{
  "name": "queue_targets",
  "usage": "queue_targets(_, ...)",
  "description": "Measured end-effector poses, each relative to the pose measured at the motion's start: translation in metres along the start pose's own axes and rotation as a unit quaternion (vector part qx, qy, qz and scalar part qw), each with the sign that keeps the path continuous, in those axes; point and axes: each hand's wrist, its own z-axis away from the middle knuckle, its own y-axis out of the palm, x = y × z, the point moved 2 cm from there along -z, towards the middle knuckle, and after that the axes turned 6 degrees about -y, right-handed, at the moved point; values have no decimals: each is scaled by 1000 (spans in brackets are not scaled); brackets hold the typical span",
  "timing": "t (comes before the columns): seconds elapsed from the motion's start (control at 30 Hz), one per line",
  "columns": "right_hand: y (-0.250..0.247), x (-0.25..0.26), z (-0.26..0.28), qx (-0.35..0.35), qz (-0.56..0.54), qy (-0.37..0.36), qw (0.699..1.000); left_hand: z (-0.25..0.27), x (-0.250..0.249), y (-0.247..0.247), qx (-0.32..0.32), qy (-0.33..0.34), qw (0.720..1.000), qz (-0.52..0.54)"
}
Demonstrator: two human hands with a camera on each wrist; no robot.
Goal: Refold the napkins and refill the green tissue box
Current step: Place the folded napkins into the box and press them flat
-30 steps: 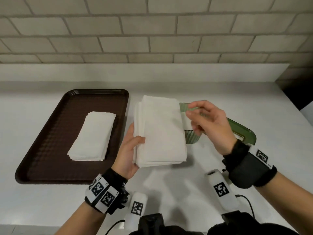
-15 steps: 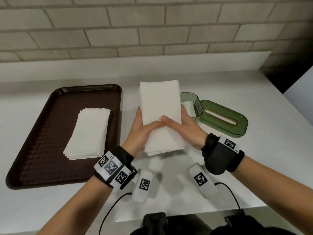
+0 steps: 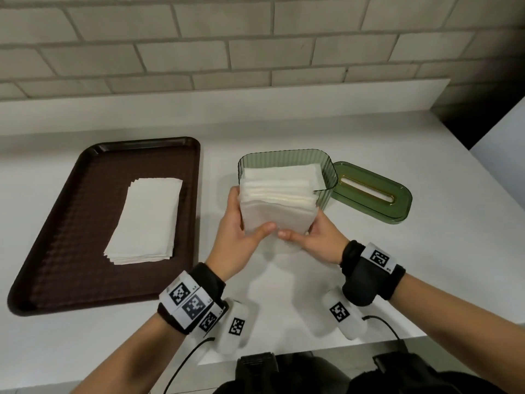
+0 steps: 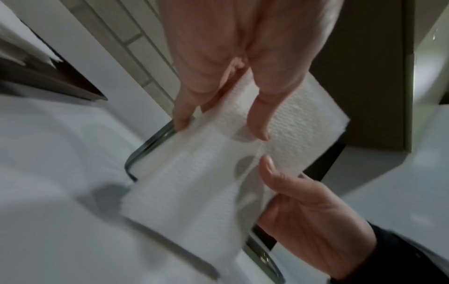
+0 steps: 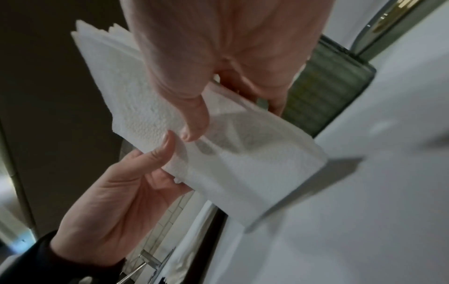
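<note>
The green ribbed tissue box point(image 3: 284, 162) stands open on the counter with white napkins lying inside it. Both hands hold a thick stack of folded napkins point(image 3: 279, 214) over the box's near end, tilted toward the opening. My left hand point(image 3: 241, 223) grips the stack's left side, thumb on top. My right hand point(image 3: 308, 237) grips the right side, thumb tip close to the left thumb. In the left wrist view the left thumb point(image 4: 260, 124) presses the stack point(image 4: 206, 182) above the box rim point(image 4: 136, 159). The right wrist view shows the right thumb point(image 5: 196, 124) on the napkins point(image 5: 141, 107).
The green lid point(image 3: 372, 191) with a slot lies right of the box. A brown tray point(image 3: 71, 237) at left carries another stack of folded napkins point(image 3: 147, 220). A brick wall and ledge run behind; the counter's front edge is near my wrists.
My right hand left the box and joined the left on the stack. Both hands then carried the stack to the box and tipped it toward the opening.
</note>
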Motion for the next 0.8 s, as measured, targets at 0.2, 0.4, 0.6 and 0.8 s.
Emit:
queue_targets(0.2,-2,-5,-8,-30,-38,-7,999,0,11,9,-13,17,999,-34)
queue_targets(0.4,-6,-10,-6,3,0,27,1000,-2,10,9,-18,13,999,-33)
queue_targets(0.6,-37,41,-3,84,198,-14,976,2,-29,-20,-4,3,1000,7)
queue_targets(0.8,-56,50,-2,61,156,-9,986,-1,-20,-29,65,-68,995,-33)
